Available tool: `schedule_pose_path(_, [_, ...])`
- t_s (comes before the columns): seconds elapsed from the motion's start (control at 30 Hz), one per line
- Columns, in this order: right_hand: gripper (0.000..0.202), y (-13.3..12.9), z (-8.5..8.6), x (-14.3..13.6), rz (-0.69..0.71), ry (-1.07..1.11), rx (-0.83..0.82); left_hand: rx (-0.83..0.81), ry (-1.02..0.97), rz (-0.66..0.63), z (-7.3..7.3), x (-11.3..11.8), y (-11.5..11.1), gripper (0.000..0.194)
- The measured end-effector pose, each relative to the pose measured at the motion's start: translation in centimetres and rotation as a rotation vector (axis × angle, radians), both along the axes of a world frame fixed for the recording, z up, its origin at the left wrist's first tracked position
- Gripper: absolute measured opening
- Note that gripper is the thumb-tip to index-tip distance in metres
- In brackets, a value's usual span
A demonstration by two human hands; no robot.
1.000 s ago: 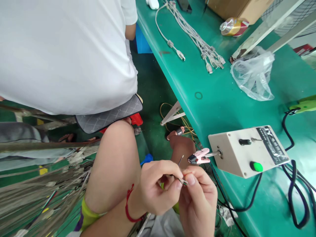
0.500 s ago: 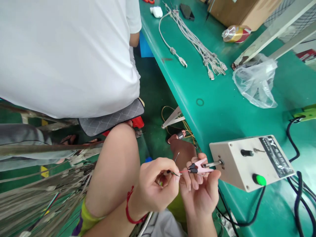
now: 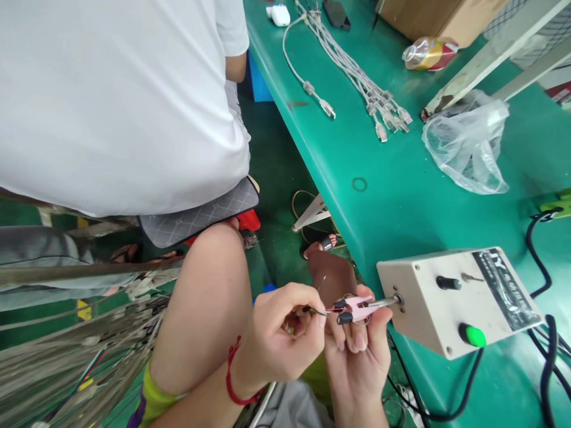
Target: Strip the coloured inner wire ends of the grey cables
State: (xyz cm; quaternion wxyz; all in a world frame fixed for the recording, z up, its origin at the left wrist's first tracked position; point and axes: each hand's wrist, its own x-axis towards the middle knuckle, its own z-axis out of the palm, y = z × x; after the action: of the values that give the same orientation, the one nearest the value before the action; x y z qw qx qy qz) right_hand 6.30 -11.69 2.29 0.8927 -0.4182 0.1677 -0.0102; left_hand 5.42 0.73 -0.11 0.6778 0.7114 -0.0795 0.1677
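Observation:
Between the thumb and fingers of my left hand [image 3: 288,333], which wears a red cord bracelet, are the thin coloured wires [image 3: 317,311] of a cable end. They reach toward a pink spring clip [image 3: 357,307] with black-tipped jaws. My right hand [image 3: 357,351], palm up, pinches the clip's handles, and its black tips stand apart. The clip sits on the metal shaft [image 3: 386,302] of a beige control box [image 3: 419,315] with a black knob and a lit green button. Whether the wire ends touch the jaws is hard to tell.
Grey USB cables [image 3: 352,68] lie on the green table [image 3: 330,160], near a clear plastic bag [image 3: 468,142], a bottle [image 3: 430,53] and a cardboard box [image 3: 441,18]. A person in a white shirt [image 3: 120,101] sits at left. Many cables [image 3: 89,362] hang at lower left.
The clip's handles have been squeezed together by my right hand, and its black tips have spread apart. My left hand stays nearly in place with the wires.

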Motion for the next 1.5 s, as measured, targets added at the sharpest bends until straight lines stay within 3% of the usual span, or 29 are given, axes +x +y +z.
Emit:
schedule_pose_path(0.27, [0.036,-0.2,-0.2,-0.3,0.016,0.024,-0.013,0.005,-0.007,-0.015,0.2,0.2,-0.2,0.019])
schedule_pose_path(0.47, [0.067,-1.4,-2.5,-2.4,0.065,0.086,0.075,0.008,-0.045,-0.001,0.4,0.1,-0.2,0.021])
schedule_pose_path(0.67, [0.033,-1.9,-3.3,-2.4,0.094,0.012,0.032,0.003,-0.051,0.015,0.0,-0.5,-0.2,0.022])
schedule_pose_path(0.83, [0.036,-1.6,-2.4,-3.4,0.037,-0.088,-0.092,-0.073,-0.056,0.051,-0.5,-1.4,-0.2,0.023])
schedule_pose_path(0.93, [0.025,-1.6,-2.0,-5.4,0.008,-0.144,-0.235,-0.101,-0.101,0.087,-0.4,-1.8,-0.1,0.024])
schedule_pose_path(1.0, [0.01,-1.5,-1.8,-6.7,0.037,-0.144,-0.32,-0.086,-0.14,0.072,-0.1,-1.9,0.0,0.025])
schedule_pose_path(1.07, [0.02,-1.4,-1.7,-7.6,0.097,-0.106,-0.371,-0.072,-0.188,0.052,0.2,-1.9,0.0,0.025])
schedule_pose_path(1.27, [0.008,-1.0,-1.1,-6.9,0.167,0.009,-0.322,-0.082,-0.245,0.01,0.4,-1.9,0.0,0.008])
schedule_pose_path(1.37, [0.008,-1.0,-0.5,-6.2,0.159,0.064,-0.308,-0.166,-0.261,-0.053,0.4,-1.7,0.1,0.023])
schedule_pose_path(1.5, [0.012,-0.9,0.2,-5.9,0.177,0.085,-0.271,-0.266,-0.252,-0.114,0.3,-1.4,0.0,0.015])
